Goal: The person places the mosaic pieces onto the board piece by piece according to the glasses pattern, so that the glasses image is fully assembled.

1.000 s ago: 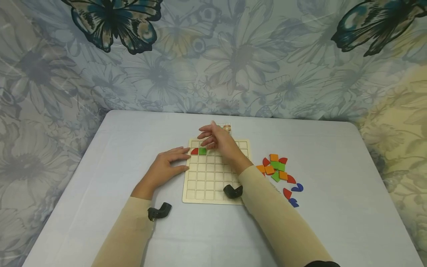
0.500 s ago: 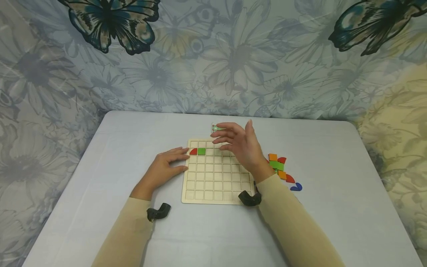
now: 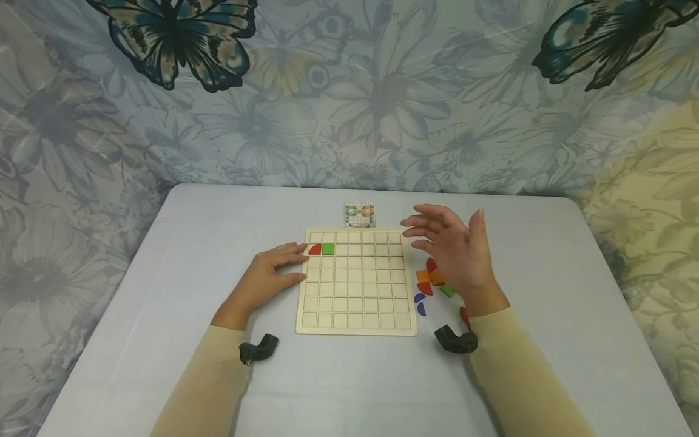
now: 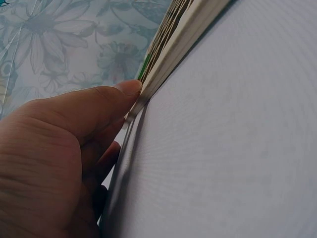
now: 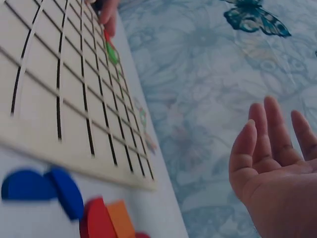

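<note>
A pale wooden grid board [image 3: 356, 291] lies flat in mid-table. In its second row at the left sit a red quarter-circle piece [image 3: 315, 249] and, beside it, a green square piece [image 3: 328, 249]. My left hand [image 3: 269, 272] touches the board's left edge with thumb and fingertips, the fingers fairly straight. My right hand [image 3: 460, 255] hovers right of the board, fingers spread and loosely bent, holding nothing; the right wrist view shows its palm bare. Below it lie loose orange squares [image 3: 423, 277], red quarter-circles [image 3: 425, 289] and a green piece [image 3: 448, 290], partly hidden by the hand.
A small printed pattern card [image 3: 360, 213] stands or lies just behind the board; which, I cannot tell. Blue half-round pieces [image 3: 420, 309] lie near the board's right edge. A white cloth [image 3: 349, 388] covers the table, with a flowered curtain [image 3: 393, 139] behind it.
My right hand has moved from above the board's upper part to the right, over the loose pieces, uncovering the card and board. My left hand has stayed at the board's edge.
</note>
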Action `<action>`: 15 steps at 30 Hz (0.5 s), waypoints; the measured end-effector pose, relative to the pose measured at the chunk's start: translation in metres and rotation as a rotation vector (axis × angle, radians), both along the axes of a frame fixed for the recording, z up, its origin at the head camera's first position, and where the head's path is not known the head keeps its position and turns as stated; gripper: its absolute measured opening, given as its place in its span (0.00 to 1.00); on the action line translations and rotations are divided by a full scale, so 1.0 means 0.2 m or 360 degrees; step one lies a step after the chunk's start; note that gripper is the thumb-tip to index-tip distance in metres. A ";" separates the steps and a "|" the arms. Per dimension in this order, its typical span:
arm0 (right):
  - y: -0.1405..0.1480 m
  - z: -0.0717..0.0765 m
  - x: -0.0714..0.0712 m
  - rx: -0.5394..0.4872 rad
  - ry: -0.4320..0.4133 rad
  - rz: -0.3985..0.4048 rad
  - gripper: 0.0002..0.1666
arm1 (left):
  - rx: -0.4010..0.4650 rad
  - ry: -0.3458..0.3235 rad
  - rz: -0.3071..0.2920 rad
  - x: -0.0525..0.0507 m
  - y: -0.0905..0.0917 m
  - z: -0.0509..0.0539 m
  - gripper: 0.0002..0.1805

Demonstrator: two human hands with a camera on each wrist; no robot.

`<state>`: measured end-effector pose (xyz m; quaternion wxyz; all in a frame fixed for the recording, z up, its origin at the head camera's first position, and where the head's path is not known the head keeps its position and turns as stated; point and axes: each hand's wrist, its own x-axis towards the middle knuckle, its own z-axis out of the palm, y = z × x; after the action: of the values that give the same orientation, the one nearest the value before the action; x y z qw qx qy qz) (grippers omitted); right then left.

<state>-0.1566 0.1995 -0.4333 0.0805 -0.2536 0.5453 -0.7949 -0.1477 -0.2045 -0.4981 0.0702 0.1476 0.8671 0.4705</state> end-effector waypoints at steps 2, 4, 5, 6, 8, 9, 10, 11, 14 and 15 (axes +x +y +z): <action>0.05 -0.01 0.02 -0.0008 0.0005 -0.0028 0.53 | -0.0005 0.0001 0.0003 0.00 0.00 0.00 0.21; 0.10 -0.01 0.03 -0.0018 0.0016 -0.0061 0.53 | -0.0012 0.0001 0.0008 0.00 0.00 0.00 0.21; 0.12 -0.02 0.04 -0.0025 0.0013 -0.0077 0.53 | -0.0015 0.0003 0.0009 0.00 0.00 0.00 0.21; 0.15 -0.03 0.05 -0.0024 0.0007 -0.0101 0.53 | -0.0017 0.0005 0.0010 0.00 0.00 0.00 0.21; 0.19 -0.04 0.06 -0.0015 -0.0007 -0.0156 0.53 | -0.0020 0.0007 0.0011 0.00 0.00 0.00 0.21; 0.21 -0.05 0.07 -0.0008 -0.0020 -0.0186 0.53 | -0.0024 0.0008 0.0011 0.00 0.00 0.00 0.22; 0.23 -0.05 0.08 -0.0008 -0.0038 -0.0205 0.52 | -0.0023 0.0006 0.0011 0.00 0.00 0.00 0.22; 0.25 -0.06 0.09 0.0004 -0.0052 -0.0229 0.52 | -0.0023 0.0005 0.0010 0.00 0.00 0.00 0.22; 0.31 -0.09 0.12 0.0020 -0.0095 -0.0279 0.49 | -0.0019 -0.0001 0.0009 0.00 0.00 -0.01 0.22; 0.32 -0.10 0.12 0.0028 -0.0104 -0.0295 0.48 | -0.0018 -0.0002 0.0008 0.00 0.00 -0.01 0.22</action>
<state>-0.1317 0.2644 -0.4543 0.0267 -0.1753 0.5705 -0.8019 -0.1482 -0.2044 -0.5002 0.0705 0.1447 0.8701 0.4658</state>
